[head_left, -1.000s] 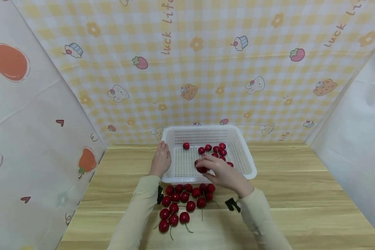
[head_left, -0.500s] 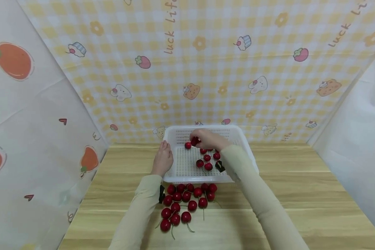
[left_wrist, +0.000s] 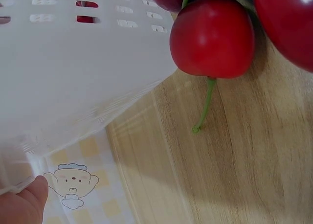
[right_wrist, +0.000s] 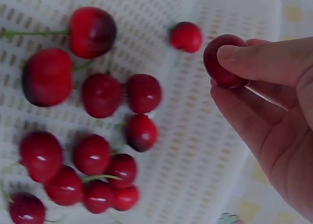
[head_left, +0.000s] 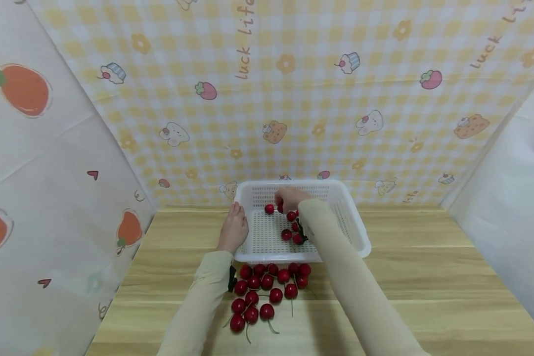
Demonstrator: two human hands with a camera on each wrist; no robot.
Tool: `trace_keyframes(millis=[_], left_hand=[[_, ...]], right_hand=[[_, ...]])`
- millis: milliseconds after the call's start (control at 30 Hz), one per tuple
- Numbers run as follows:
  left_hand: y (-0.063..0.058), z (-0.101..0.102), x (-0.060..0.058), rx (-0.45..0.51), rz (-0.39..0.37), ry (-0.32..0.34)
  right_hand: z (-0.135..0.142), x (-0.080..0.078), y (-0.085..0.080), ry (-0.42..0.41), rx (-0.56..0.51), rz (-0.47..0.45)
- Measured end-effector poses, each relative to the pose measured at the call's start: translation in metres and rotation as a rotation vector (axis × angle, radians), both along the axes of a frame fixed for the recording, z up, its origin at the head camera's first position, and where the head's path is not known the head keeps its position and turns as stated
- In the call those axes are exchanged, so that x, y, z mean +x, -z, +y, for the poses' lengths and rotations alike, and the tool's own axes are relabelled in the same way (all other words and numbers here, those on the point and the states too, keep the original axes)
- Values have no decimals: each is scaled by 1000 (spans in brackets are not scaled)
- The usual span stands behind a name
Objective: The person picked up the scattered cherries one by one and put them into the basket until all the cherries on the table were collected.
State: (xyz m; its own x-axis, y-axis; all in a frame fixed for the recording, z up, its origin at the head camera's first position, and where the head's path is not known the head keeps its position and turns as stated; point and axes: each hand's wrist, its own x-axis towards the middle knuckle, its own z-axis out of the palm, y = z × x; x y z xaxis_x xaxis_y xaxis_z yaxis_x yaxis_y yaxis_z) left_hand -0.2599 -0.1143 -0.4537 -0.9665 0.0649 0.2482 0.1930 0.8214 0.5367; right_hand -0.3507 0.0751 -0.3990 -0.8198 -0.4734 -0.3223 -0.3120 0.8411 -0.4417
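In the head view, my left hand grips the left rim of a white plastic basket; a fingertip shows at the rim in the left wrist view. Over the back part of the basket, my right hand pinches a dark red cherry between thumb and fingers. A single cherry lies near it on the basket floor. More cherries, some with green stems, are scattered in the basket, partly hidden by my right forearm in the head view.
Several stemmed cherries lie in a loose group on the wooden table, right in front of the basket. Behind the basket rises a yellow checked cloth. A white printed sheet borders the left side.
My right hand has moved with the cherry from the basket's front part to its back left, then dipped slightly lower. The left hand has stayed on the rim.
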Motion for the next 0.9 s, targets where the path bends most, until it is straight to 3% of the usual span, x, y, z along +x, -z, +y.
trace_keyframes(millis=[100,333,700,900], left_hand=[[-1,-1,1,13,-11,0],[-3,0,2,21,-25,4],[0,1,2,-3,32,1],[1,0,1,-6,33,-7]], right_hand=[[-2,-1,8,57,-3,-23],[-4,0,25,93,37,-37],[-5,4,32,157,89,-74],[-5,3,35,150,65,-88]])
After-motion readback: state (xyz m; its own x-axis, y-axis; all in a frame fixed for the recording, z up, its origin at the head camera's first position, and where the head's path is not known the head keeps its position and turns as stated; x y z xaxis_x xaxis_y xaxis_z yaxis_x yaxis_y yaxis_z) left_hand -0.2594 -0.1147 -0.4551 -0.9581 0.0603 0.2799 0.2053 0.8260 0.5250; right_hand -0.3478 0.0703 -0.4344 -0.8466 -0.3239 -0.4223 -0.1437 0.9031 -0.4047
